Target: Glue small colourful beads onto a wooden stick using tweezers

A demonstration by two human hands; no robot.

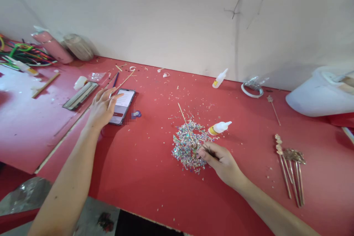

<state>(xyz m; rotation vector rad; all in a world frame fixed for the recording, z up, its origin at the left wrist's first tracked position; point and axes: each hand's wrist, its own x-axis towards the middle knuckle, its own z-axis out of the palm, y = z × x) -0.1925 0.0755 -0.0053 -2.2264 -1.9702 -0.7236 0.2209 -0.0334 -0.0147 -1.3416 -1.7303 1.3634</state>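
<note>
My left hand (101,108) hovers at a phone (118,114) with a lit screen, one finger stretched over the glass. A thin wooden stick (124,82) runs out from between its fingers. Over a pile of iridescent sequin flakes (182,147), my right hand (219,160) is closed in a pinch on a slender hair stick (185,121), near a small gold ornament (194,146) at its lower end. Something dark and thin also shows between these fingers; I cannot make it out. Right behind that hand a white glue bottle (219,128) lies tilted on the table.
Several gold hair sticks (297,177) lie at the right, near a white tub (320,92). Another glue bottle (219,78) and a white ring (251,90) sit by the wall. A metal case (80,96), pink bottle (52,46) and coloured cords (24,53) are left. Flakes dot the red table (143,177).
</note>
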